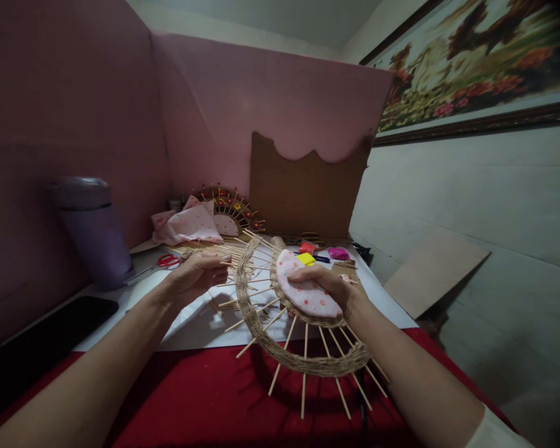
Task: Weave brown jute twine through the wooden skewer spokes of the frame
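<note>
My right hand [331, 287] grips a half-round craft piece [280, 339]: a pink dotted fabric pad [303, 294] edged with twine, wooden skewers fanning out to an outer twine arc. It is held above the table's front. My left hand [196, 275] is at the piece's left side, fingers curled on thin wooden skewers [233, 264] that stick out from it. A heap of loose skewers [214, 250] lies just behind my left hand.
A finished similar piece [231, 214] leans against the pink back wall beside folded pink fabric [186, 225]. Red scissors [168, 261], a purple tumbler [93, 230], a black phone [51, 333], small coloured items [322, 252] and brown cardboard [308, 193] surround the white sheet [191, 323] on red cloth [205, 398].
</note>
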Demonstrator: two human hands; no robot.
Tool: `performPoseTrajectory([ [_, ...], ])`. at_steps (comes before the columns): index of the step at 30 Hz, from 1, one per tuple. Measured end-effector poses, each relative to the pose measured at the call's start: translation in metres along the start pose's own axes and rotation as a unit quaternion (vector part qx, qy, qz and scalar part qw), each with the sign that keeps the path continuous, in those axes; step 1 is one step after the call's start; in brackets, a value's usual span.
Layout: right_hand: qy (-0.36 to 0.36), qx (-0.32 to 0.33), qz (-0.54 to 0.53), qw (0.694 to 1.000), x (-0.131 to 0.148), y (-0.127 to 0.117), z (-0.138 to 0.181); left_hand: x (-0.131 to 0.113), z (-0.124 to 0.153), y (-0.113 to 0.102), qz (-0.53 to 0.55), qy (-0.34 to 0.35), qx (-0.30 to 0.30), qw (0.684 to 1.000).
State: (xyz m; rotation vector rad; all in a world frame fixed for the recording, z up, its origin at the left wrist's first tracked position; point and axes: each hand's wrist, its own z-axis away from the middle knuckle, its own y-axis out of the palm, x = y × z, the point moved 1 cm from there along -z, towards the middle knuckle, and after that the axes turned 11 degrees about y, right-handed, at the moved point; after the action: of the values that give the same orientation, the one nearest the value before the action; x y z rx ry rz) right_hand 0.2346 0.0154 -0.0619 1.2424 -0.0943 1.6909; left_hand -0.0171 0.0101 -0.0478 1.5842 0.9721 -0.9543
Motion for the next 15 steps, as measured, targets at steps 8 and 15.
performPoseTrajectory([
  [8, 0.039, -0.022, 0.011, 0.999, 0.0010, -0.0005, 0.0012, 0.0004, -0.0037, -0.0066, -0.101, 0.076, 0.003, 0.992],
  [15, 0.046, -0.029, 0.038, 0.998, 0.0002, 0.0030, -0.0017, -0.0029, -0.0015, 0.0011, -0.354, 0.204, 0.026, 0.912],
])
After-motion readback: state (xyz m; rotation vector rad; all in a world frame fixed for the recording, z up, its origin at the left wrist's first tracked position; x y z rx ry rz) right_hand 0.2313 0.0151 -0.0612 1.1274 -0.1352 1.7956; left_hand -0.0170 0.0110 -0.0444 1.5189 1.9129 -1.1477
